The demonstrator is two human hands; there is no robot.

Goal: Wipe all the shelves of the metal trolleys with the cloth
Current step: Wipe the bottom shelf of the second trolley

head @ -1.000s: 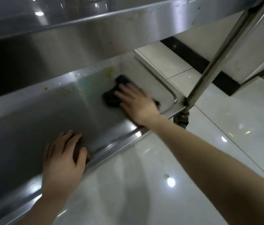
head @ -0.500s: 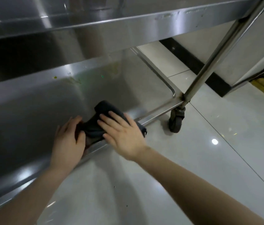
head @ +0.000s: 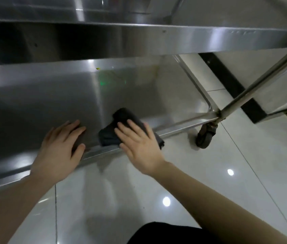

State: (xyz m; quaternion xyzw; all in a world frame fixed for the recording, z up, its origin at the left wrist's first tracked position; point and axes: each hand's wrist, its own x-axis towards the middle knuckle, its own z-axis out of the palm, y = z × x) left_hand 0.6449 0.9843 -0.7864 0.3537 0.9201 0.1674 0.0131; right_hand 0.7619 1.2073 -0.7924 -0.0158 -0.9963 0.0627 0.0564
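Lower shelf (head: 42, 103): left hand (head: 59, 148) lies flat by the front edge, grip spread, holding nothing. Right hand (head: 139, 147), grip spread too, presses the cloth (head: 121, 118) at the front edge, where one end looks to overhang. Risks: an outward stroke drops the cloth on the floor, pushing rolls the caster (head: 206, 136), and the yellow speck (head: 98, 68) at the back edge gets missed.

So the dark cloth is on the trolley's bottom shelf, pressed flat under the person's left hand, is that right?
Not quite. The head view shows the dark cloth pressed flat under the right hand, not the left. The left hand rests on the metal beside it, apart from the cloth. The rest stands: the cloth is on the trolley's bottom shelf.
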